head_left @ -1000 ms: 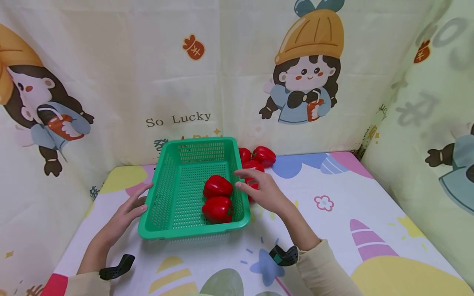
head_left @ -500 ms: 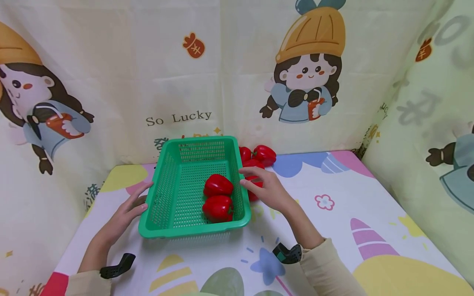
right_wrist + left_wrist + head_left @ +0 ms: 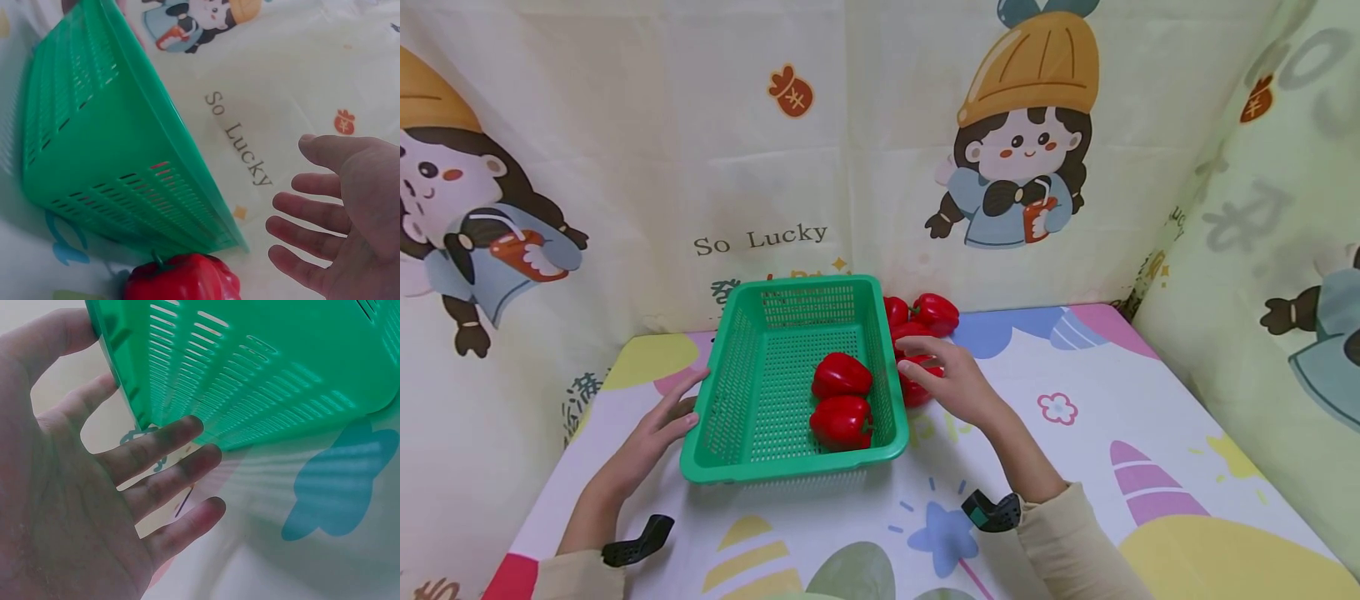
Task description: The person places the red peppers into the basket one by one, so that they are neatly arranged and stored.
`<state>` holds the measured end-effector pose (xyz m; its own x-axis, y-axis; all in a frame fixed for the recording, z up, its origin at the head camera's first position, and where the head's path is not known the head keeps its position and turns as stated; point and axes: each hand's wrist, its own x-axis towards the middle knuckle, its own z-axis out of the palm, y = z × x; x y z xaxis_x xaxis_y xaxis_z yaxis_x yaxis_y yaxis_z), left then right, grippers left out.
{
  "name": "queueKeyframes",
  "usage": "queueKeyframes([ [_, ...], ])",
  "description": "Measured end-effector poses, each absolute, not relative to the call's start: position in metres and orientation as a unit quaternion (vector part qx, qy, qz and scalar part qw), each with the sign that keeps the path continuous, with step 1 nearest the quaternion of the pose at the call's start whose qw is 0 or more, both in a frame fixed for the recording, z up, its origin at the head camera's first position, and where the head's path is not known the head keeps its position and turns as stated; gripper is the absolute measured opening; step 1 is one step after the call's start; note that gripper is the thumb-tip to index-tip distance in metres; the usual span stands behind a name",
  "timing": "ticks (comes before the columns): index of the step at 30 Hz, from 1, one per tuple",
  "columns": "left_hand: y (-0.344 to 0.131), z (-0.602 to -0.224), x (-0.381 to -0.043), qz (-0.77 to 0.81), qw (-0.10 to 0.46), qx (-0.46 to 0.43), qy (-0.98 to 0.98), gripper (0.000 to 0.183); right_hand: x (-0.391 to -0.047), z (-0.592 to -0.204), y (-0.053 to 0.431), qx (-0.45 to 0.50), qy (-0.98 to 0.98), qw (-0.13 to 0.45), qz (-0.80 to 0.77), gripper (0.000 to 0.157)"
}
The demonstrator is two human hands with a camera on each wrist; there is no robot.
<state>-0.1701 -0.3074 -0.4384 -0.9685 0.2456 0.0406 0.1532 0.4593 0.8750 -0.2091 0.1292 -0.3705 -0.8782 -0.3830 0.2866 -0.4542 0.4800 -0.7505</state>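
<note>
A green slotted plastic basket (image 3: pixel 752 473) stands on the table with two red bell peppers (image 3: pixel 841 423) in its right half. On its left rim rest the thumb and a finger of my left hand (image 3: pixel 651 433); in the left wrist view the other fingers spread loosely beside the slotted wall. My right hand (image 3: pixel 955 382) hovers just right of the basket with fingers relaxed and parted, holding nothing. Below and behind it lies a red bell pepper (image 3: pixel 917 390), partly covered by the fingers. In the right wrist view a bell pepper (image 3: pixel 184 278) sits near the basket's wall.
More red bell peppers (image 3: pixel 936 314) cluster behind the right hand, against the basket's right side and near the back cloth (image 3: pixel 880 167). The tabletop (image 3: pixel 1045 467) has a colourful printed cover. A black band (image 3: pixel 992 510) sits on the right wrist.
My right hand has moved right, away from the basket's rim, over the peppers beside it. The left hand and the basket stay put.
</note>
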Motion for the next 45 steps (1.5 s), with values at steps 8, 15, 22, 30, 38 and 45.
queueKeyframes([
  [8,-0.308,-0.44,-0.169,0.506,0.046,0.112,0.854,0.058,-0.212,-0.374,0.134,0.241,-0.855,0.035,0.458,0.04],
  [15,-0.306,-0.44,-0.168,0.507,0.044,0.115,0.853,0.059,-0.214,-0.377,0.139,0.232,-0.858,0.036,0.456,0.039],
  [22,-0.307,-0.441,-0.168,0.504,0.044,0.11,0.856,0.06,-0.218,-0.383,0.144,0.229,-0.858,0.044,0.458,0.037],
  [30,-0.306,-0.441,-0.17,0.501,0.047,0.109,0.857,0.06,-0.222,-0.39,0.15,0.218,-0.864,0.047,0.451,0.037],
  [38,-0.306,-0.438,-0.169,0.502,0.054,0.106,0.857,0.059,-0.223,-0.396,0.154,0.208,-0.87,0.043,0.445,0.041],
  [45,-0.306,-0.436,-0.169,0.499,0.059,0.1,0.859,0.059,-0.227,-0.403,0.158,0.205,-0.877,0.044,0.432,0.041],
])
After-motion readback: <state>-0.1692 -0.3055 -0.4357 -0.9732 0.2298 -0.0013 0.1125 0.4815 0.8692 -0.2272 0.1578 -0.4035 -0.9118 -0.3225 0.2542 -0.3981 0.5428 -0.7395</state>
